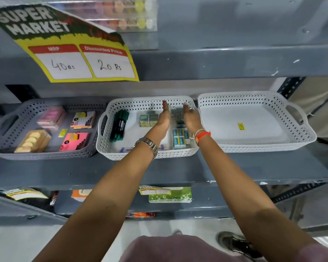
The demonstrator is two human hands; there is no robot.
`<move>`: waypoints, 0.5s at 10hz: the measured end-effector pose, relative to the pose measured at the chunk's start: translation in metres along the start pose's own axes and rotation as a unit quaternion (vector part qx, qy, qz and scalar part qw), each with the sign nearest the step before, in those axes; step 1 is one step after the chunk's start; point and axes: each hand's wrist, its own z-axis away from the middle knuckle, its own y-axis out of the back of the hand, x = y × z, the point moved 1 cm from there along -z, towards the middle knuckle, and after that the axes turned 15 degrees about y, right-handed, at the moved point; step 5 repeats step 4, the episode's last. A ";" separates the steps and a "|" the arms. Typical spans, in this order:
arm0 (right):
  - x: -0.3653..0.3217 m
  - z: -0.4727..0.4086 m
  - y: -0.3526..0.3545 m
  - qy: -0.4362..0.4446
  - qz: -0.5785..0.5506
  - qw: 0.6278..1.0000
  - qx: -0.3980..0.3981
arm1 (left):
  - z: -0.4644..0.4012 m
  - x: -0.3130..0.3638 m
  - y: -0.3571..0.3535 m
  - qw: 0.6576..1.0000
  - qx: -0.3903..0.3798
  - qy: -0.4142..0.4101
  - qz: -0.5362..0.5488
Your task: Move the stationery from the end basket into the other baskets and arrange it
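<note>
Three perforated baskets stand side by side on a grey shelf. The right white basket (pixel 301 133) holds only a small yellow sticker (pixel 241 126). The middle white basket (pixel 106 137) holds green markers (pixel 119 124) at its left and small blue-and-yellow eraser packs (pixel 149 120) in the middle and at the right (pixel 180 138). My left hand (pixel 164 116) and my right hand (pixel 190 116) reach into this basket with flat palms facing each other, fingers straight, on either side of an eraser pack pile (pixel 176 113). The grey left basket (pixel 11 133) holds sticky-note packs (pixel 74 140).
A yellow "Super Market" price tag (pixel 78 53) hangs from the shelf above. A clear box of coloured items (pixel 121 16) stands on that upper shelf. A lower shelf carries green packs (pixel 169 195). My shoe (pixel 235 242) is on the floor below.
</note>
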 end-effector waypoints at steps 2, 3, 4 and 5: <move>0.003 0.037 0.016 0.164 0.131 0.975 0.069 | 0.033 -0.027 0.014 0.964 0.079 -0.248 -0.057; -0.004 0.065 0.029 0.203 0.226 0.950 0.076 | 0.048 -0.050 0.026 0.917 0.132 -0.318 -0.204; -0.014 0.102 0.037 0.201 0.307 0.927 0.084 | 0.073 -0.075 0.037 0.847 0.185 -0.422 -0.264; -0.014 0.102 0.037 0.201 0.307 0.927 0.084 | 0.073 -0.075 0.037 0.847 0.185 -0.422 -0.264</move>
